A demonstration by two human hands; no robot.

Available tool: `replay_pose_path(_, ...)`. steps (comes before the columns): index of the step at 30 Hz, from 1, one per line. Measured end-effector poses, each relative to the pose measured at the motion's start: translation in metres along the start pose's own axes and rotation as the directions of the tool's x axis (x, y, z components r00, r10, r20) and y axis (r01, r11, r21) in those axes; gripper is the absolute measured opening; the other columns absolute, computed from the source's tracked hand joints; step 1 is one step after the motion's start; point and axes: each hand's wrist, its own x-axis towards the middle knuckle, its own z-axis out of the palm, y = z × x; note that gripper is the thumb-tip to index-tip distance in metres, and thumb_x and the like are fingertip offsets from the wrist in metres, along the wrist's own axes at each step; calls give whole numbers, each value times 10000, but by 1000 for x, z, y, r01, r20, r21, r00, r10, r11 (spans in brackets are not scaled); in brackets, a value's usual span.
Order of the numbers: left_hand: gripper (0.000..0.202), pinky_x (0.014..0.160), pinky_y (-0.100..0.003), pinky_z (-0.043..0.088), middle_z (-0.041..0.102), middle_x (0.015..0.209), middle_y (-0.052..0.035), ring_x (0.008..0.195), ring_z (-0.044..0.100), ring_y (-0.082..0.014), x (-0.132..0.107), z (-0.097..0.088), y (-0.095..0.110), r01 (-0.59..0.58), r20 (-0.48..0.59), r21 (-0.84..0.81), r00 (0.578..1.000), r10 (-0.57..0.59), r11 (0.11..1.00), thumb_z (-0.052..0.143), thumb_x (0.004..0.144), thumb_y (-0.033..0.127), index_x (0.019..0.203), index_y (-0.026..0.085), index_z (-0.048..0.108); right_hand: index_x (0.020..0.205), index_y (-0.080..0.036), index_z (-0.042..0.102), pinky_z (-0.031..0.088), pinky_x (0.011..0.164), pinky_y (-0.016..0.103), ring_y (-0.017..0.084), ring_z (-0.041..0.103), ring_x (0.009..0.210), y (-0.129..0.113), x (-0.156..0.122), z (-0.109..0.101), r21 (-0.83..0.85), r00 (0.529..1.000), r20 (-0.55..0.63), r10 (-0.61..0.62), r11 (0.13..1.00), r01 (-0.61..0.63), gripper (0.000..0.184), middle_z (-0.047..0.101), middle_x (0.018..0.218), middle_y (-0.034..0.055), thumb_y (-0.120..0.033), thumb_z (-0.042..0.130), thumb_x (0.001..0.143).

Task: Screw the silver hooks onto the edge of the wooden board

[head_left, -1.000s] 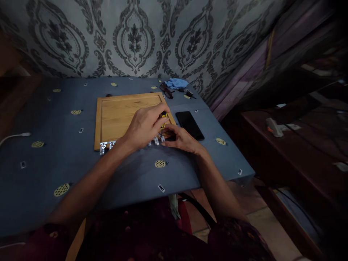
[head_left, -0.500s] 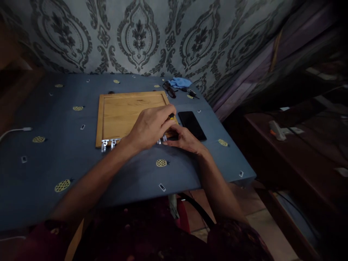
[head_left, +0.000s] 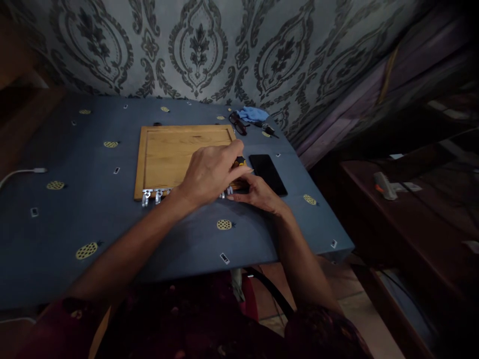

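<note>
A framed wooden board (head_left: 168, 154) lies flat on the table, with a silver metal hook rail (head_left: 158, 193) along its near edge. My left hand (head_left: 209, 172) is closed round the black-and-yellow handle of what looks like a screwdriver (head_left: 239, 161), held over the board's near right corner. Its tip is hidden behind my fingers. Close against it, my right hand (head_left: 260, 194) has thumb and fingers closed at the right end of the hook rail, the thumb touching by the last hooks. Part of the rail is covered by my left hand and forearm.
A black phone (head_left: 268, 174) lies right of the board. Behind it are sunglasses (head_left: 238, 123), a blue cloth (head_left: 253, 114) and keys (head_left: 268, 130). A white cable (head_left: 22, 174) reaches in from the left. A glue gun (head_left: 385, 186) rests on a dark surface at right.
The view has shifted slightly. My left hand has turned a little on the handle, and more of its yellow-and-black end shows. My right hand stays at the board's near right corner.
</note>
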Motion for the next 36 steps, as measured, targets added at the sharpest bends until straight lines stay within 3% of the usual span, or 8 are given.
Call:
replay_pose_path(8, 55, 769, -338, 509, 733, 841, -29, 814, 703, -223, 9, 0, 0, 22, 54, 41, 998, -24, 999, 657, 1003, 256, 1021, 204, 659, 1212, -208, 699, 563, 1106, 504, 298, 732, 1137, -3, -1, 0, -4, 999, 10, 36, 999, -36, 639, 763, 1210, 108, -570, 916, 733)
replay_pose_path(13, 33, 756, -344, 512, 720, 831, -39, 816, 710, -244, 18, -3, -1, -76, 115, 36, 991, 71, 996, 624, 1011, 236, 1016, 211, 645, 1178, -210, 703, 595, 1024, 468, 285, 726, 1077, -4, -2, -1, -39, 998, 6, 58, 998, -58, 614, 764, 1141, 92, -590, 905, 740)
replay_pose_path(19, 65, 822, -348, 532, 704, 816, -20, 871, 723, -243, 26, 1, -13, -108, 108, -77, 987, 116, 991, 637, 988, 175, 959, 230, 655, 1149, -221, 705, 603, 991, 453, 260, 727, 1018, -3, -3, 0, -18, 997, -2, 73, 997, -73, 606, 752, 1082, 76, -603, 912, 725)
replay_pose_path(27, 163, 817, -328, 547, 721, 793, 2, 813, 712, -194, 28, -8, -20, -102, 209, -275, 964, 164, 956, 602, 978, 165, 1021, 229, 746, 1098, -216, 714, 600, 1018, 475, 281, 733, 1060, -1, -3, -1, -27, 996, 0, 90, 996, -90, 553, 755, 1107, 84, -573, 917, 728)
replay_pose_path(36, 42, 826, -390, 576, 680, 765, -6, 850, 733, -255, 25, 4, -12, -93, 135, -202, 983, 121, 975, 710, 970, 266, 942, 238, 696, 1148, -217, 744, 587, 1051, 521, 322, 735, 1116, 0, -5, 0, -45, 997, -18, 75, 996, -76, 601, 783, 1154, 95, -625, 899, 735)
